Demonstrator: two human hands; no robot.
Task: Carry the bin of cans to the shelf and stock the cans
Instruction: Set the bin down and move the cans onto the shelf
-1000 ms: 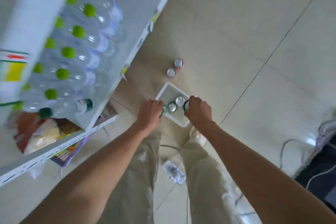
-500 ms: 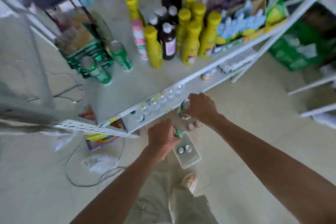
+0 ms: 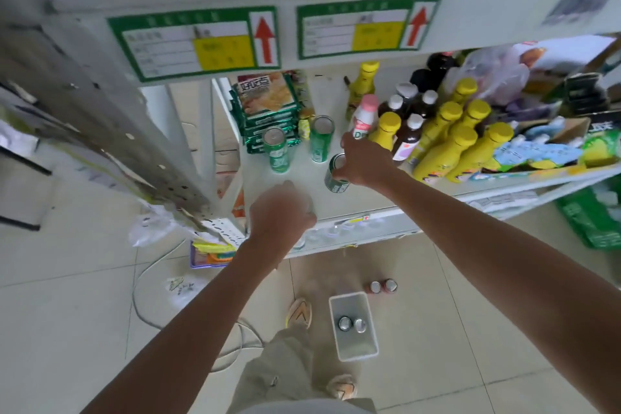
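Stocking is under way. A green aluminium can (image 3: 337,176) is clamped in the right hand (image 3: 364,161) grip near the front edge of the white metal shelf (image 3: 304,180); two remain in the white plastic bin (image 3: 353,329) on the floor. The left hand (image 3: 280,215) is closed, contents untellable. Next, the can would be set upright beside the standing cans (image 3: 276,149).

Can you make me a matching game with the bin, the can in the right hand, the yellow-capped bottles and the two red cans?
Things:
1. white bin
2. green can in the right hand
3. yellow-capped bottles
4. two red cans

Places:
A. standing on the floor just beyond the bin
B. on the shelf, right of the hand
C. at the shelf, gripped
D. on the floor, holding two cans

Pairs: 1-D, 2-C, 3-B, 4-A
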